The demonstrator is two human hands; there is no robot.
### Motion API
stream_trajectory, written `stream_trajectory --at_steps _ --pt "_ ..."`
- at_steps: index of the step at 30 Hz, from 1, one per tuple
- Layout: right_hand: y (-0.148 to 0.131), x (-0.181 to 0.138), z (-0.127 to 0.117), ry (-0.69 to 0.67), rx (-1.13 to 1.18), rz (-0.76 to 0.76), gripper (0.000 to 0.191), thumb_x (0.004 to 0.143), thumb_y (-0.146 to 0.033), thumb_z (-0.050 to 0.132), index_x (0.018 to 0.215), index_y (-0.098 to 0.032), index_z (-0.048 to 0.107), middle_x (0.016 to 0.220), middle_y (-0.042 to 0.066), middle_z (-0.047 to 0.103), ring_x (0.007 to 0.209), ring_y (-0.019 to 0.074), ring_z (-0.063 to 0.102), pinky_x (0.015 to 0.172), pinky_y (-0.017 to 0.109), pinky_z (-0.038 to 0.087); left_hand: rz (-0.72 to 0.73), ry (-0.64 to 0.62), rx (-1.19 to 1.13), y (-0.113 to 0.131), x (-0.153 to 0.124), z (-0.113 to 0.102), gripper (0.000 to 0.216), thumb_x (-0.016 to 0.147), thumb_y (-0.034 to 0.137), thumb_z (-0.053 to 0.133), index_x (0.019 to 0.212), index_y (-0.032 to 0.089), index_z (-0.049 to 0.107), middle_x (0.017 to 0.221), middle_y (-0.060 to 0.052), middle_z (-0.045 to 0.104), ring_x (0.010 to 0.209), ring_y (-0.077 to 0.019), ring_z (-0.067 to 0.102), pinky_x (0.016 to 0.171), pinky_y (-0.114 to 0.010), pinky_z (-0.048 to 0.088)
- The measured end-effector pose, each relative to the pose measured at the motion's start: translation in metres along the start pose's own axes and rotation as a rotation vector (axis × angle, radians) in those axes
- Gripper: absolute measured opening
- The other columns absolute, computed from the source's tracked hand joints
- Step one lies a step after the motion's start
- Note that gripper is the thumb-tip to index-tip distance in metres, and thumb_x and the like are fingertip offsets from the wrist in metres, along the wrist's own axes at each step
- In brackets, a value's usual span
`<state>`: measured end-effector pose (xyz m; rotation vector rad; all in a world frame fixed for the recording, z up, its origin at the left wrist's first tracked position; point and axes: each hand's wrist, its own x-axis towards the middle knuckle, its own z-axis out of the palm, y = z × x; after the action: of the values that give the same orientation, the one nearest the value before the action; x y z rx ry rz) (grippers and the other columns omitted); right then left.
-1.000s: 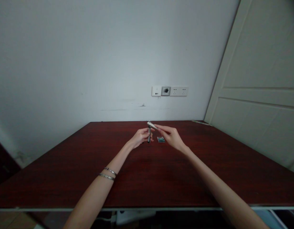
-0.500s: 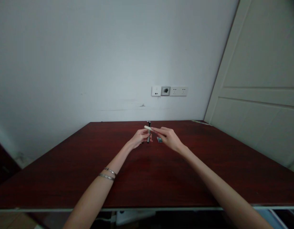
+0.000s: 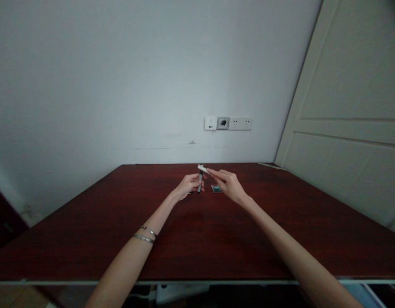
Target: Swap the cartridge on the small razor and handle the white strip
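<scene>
My left hand [image 3: 188, 185] is closed around the grey and black handle of what looks like a razor [image 3: 199, 183], held roughly upright with its head at the top. Between the fingertips of my right hand [image 3: 228, 184] is a white pad [image 3: 202, 169], folded or flat. It lies across the upper end of the razor and partly hides the head. A small clear pack with green in it [image 3: 216, 188] rests on the table just beyond my right fingers. Near my left fingers a small dark thing [image 3: 190, 192] shows on the table, too small to name.
The dark red wooden table [image 3: 197, 239] reaches to the pale wall. Sockets and switches [image 3: 228, 123] are set in the wall above it. A white panelled door [image 3: 351, 128] stands at the right. A thin strip [image 3: 270, 165] lies at the back right corner.
The white pad has risen from partway up the razor to its head, and now slants down to the right. The razor leans slightly more. My left hand has stayed almost still.
</scene>
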<state>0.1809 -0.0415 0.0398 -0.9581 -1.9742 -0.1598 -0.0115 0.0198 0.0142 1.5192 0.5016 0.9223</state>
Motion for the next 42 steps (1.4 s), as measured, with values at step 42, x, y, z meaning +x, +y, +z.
stream_trajectory --at_steps 42 --pt "0.026 -0.010 0.013 0.149 -0.067 0.020 0.036 0.090 -0.028 0.041 0.123 -0.024 0.055 0.075 0.004 0.055 0.063 0.0114 0.051 0.062 0.021 0.042 0.154 0.493 0.353 -0.010 0.016 -0.009 0.031 0.056 0.016 0.071 0.087 0.013 0.071 0.080 -0.006 0.070 0.070 -0.0185 0.063 0.066 -0.029 0.048"
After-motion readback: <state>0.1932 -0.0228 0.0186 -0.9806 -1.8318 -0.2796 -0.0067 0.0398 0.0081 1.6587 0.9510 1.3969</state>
